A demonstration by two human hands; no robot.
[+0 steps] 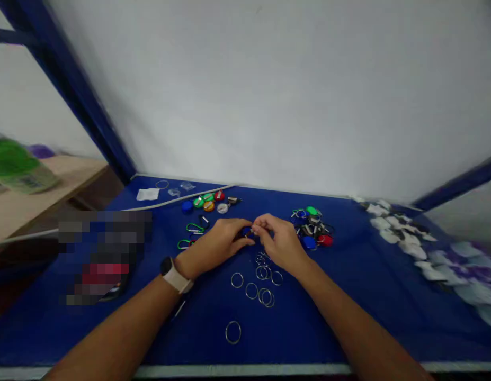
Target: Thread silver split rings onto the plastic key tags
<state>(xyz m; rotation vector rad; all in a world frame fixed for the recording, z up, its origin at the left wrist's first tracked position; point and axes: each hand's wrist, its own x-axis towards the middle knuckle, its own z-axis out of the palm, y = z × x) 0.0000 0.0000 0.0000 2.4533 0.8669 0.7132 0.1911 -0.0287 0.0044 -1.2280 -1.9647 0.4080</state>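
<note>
Over the middle of the blue table, my left hand [224, 239] grips a small round blue badge reel [246, 232] between thumb and fingers. My right hand [277, 238] meets it there, thumb and fingertips pinched at the reel's edge; what lies in that pinch is too small to make out. Several metal split rings [262, 272] lie just below my hands, and a larger ring [233, 332] sits nearer the front edge. Beyond my left hand is a group of coloured reels [208, 201]. Carabiner clips [195, 228] lie left of it.
A pile of reels with rings [312, 228] lies right of my hands. White and purple pieces [412, 243] spread along the right side. A white cable [166, 203] crosses the back left, near a white paper [148, 194]. A pale wall [269, 95] stands behind the table.
</note>
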